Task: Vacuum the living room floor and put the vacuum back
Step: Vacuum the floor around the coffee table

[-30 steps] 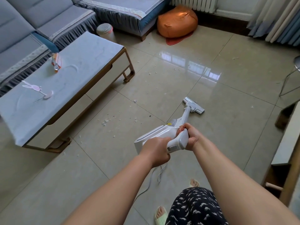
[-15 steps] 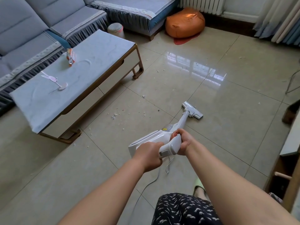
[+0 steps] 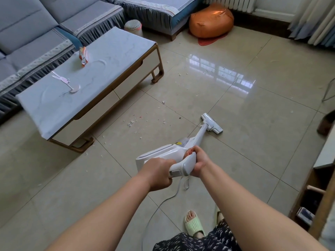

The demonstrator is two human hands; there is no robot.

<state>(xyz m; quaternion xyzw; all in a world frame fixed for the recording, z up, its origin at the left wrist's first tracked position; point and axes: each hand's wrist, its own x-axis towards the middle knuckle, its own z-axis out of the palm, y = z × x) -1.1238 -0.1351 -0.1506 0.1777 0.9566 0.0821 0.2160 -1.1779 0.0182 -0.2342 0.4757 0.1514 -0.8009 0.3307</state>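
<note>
Tiled living-room floor [image 3: 253, 109], glossy and hard, with pale crumbs [image 3: 130, 123] scattered mostly between the coffee table and the vacuum's head; a few more lie toward the window reflection. Grey sectional sofa [image 3: 45, 24] along the upper left. Low coffee table, its tabletop [image 3: 101, 69] carrying a snack packet [image 3: 83, 54] and a small pink rabbit-shaped item [image 3: 62, 80]; its legs and overhang probably limit reach beneath it. Orange beanbag [image 3: 211, 19] on the floor by the radiator. White corded stick vacuum [image 3: 174, 153], rigid plastic, apparently light enough to steer by its rear handle; its floor head [image 3: 212, 123] rests flat on the tiles, right of the debris patch. Left hand [image 3: 156, 173] grips the handle's rear end, fingers curled round it; right hand [image 3: 197, 160] wraps the handle further forward, likewise gripping. Power cord [image 3: 163, 201] trails slack past a slippered foot [image 3: 194, 224], a likely snag or trip point when pulling back. The debris beside the table looks not yet collected.
</note>
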